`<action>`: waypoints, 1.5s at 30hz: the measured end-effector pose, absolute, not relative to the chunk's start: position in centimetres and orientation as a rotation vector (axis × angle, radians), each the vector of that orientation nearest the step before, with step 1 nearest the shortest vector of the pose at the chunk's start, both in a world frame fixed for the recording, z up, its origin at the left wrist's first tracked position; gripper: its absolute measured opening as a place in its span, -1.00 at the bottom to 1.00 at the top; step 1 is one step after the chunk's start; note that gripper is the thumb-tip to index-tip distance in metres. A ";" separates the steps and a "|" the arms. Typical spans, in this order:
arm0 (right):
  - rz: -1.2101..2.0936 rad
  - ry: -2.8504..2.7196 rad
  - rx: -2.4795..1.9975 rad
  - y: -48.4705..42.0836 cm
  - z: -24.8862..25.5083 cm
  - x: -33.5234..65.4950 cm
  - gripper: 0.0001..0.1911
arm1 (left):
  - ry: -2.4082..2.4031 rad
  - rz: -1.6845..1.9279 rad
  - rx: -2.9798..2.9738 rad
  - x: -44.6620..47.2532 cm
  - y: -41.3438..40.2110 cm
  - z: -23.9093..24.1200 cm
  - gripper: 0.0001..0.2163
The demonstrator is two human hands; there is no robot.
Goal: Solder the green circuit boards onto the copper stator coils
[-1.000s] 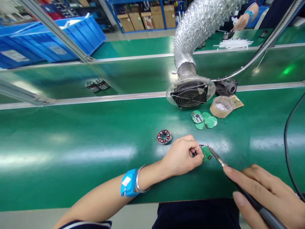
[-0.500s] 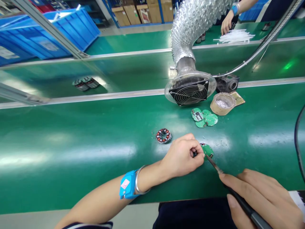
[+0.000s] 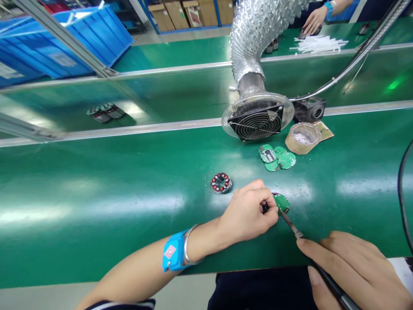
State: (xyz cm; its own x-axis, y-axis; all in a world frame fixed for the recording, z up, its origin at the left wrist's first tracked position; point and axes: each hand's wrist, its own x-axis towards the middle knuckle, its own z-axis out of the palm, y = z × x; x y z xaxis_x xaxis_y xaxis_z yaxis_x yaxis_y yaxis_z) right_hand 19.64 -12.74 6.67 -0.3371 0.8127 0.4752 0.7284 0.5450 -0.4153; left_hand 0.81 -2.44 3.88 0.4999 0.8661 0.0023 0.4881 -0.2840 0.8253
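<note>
Across frame: green worktop [image 3: 129, 185]. Lower right: right hand [image 3: 353, 262], fingers closed round soldering iron [image 3: 293, 227]. Right of lower centre: left hand [image 3: 248, 211], fingers seemingly pinching left edge of green circuit board [image 3: 282, 201]. Possible: burn from slip of iron, tip [image 3: 281, 211] near fingertips [image 3: 273, 213]; scraped board if loosely pinched.

On the table [image 3: 129, 181], a coil ring [image 3: 228, 185] lay left of a circuit board [image 3: 282, 202]; behind that board lay a board pile [image 3: 281, 158], left of a tub [image 3: 299, 147].
</note>
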 end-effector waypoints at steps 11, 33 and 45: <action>0.176 -2.052 -1.176 -9.1 4.9 20.8 -0.63 | 1.100 0.603 1.958 1.0 -2.4 3.8 -0.92; 0.451 -2.060 -1.089 -7.1 1.2 19.7 -0.60 | 0.556 0.418 2.114 -3.7 -0.1 3.1 -0.86; 0.406 -1.947 -1.062 -6.9 1.9 19.5 -0.64 | 0.890 0.474 1.616 -0.2 -0.8 3.3 -0.85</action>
